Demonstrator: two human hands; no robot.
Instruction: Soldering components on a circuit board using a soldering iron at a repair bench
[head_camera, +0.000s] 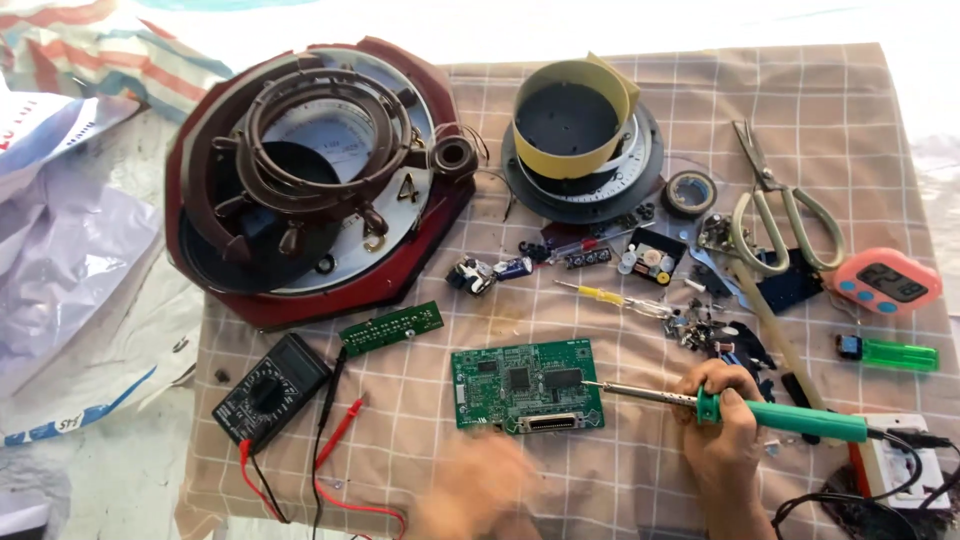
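I see the checked cloth over the table, w/ everything laid on it. Biggest item: the dismantled red-brown clock case at top left, dial & rings stacked inside. Right of it, a round black mechanism w/ yellow band. Scissors & a pink digital timer sit far right. Black multimeter lies lower left, red/black leads trailing. My right hand is clamped on the green soldering iron, tip touching the green circuit board, which lies flat at centre. My left hand is blurred just below the board; can't tell if fingers are apart or closed. Smaller green board strip lies above-left; green lighter at right.
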